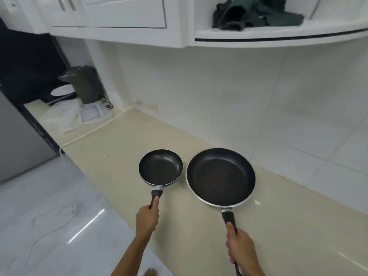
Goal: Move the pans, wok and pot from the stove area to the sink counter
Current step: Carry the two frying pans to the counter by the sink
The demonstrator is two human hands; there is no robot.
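Observation:
A small black frying pan (161,167) is over the beige counter (123,140), its black handle gripped by my left hand (147,217) with the thumb along the top. Right beside it is a large black frying pan (220,176) with a silver rim. My right hand (240,248) is closed around its long black handle. Both pans are empty and level, side by side, a narrow gap between them. I cannot tell whether they rest on the counter or hover just above it. No wok, pot, stove or sink is in view.
White tiled wall (258,100) runs behind the counter. Overhead are white cabinets (111,18) and a shelf with dark green cloth (256,12). At the far left stand a dark appliance (85,84), a white plate (62,90), white bags (63,118) and a cord. Glossy floor (49,216) lies left.

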